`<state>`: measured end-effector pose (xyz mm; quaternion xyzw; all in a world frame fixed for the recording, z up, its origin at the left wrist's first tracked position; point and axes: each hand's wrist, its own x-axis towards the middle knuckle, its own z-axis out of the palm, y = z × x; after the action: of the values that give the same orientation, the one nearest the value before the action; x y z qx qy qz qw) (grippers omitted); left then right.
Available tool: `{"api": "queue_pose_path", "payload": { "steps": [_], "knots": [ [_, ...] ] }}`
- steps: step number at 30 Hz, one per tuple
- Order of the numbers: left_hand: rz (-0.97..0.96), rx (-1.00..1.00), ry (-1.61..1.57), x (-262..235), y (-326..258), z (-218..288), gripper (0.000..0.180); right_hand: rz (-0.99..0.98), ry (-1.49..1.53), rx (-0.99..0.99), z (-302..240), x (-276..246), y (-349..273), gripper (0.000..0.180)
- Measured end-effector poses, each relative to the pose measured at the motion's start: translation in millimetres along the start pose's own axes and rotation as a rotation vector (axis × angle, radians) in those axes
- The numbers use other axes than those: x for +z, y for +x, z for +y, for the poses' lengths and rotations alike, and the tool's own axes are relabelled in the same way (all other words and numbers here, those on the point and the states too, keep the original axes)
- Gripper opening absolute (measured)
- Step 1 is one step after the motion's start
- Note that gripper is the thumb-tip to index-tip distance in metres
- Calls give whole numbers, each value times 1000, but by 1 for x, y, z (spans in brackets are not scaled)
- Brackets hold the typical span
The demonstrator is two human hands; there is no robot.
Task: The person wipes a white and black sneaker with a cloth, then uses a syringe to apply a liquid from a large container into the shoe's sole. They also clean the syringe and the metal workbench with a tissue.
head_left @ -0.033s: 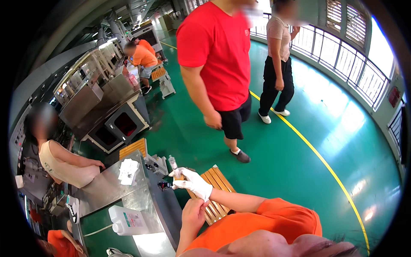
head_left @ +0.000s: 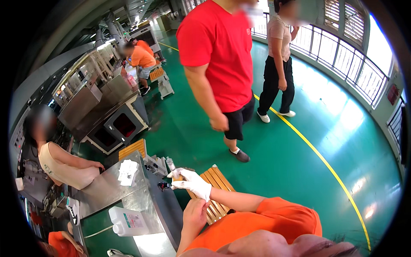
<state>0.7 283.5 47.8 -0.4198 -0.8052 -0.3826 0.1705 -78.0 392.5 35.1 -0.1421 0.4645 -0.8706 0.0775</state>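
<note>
My right hand (head_left: pixel 195 184) wears a white glove and has its fingers curled round a small clear bottle-like thing (head_left: pixel 170 163). Its narrow upper end sticks up past the fingertips, and an amber or tan part shows between thumb and fingers. How far it reaches into the palm is hidden. At the right wrist my bare left hand (head_left: pixel 195 211) is closed, pinching the cuff of the glove (head_left: pixel 207 193). Both hands are in the air beside the metal workbench (head_left: pixel 100 184), above a slatted wooden stool (head_left: pixel 217 179).
On the bench lie white cloths or papers (head_left: pixel 127 172), a white plastic jug (head_left: pixel 128 221) and a sneaker (head_left: pixel 73 210). Beyond it sits a person in a pale top (head_left: pixel 64 165). A person in a red shirt (head_left: pixel 218 51) walks on the green floor; another person (head_left: pixel 278 60) is near the railing.
The person in red has moved slightly to the right, with the near arm swung a little. My hands keep their pose, shifted a few pixels left.
</note>
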Motion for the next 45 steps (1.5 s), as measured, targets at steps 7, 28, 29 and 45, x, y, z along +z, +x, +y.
{"api": "queue_pose_path", "payload": {
  "steps": [7, 28, 29, 45],
  "knots": [
    [-215, -194, -310, 36, -34, -23, 10, -177, 167, 67, -26, 11, 0, 27],
    [500, -1045, -467, -77, -120, -52, 20, -548, -1104, -214, -7, 154, 111, 15],
    [613, -1158, -517, -93, -127, -52, 19, -632, -1373, -370, -6, 177, 123, 19],
    [946, -1086, 422, -155, -208, -140, 79, -1264, -2080, -569, 84, 299, 186, 36]
  ]
}}
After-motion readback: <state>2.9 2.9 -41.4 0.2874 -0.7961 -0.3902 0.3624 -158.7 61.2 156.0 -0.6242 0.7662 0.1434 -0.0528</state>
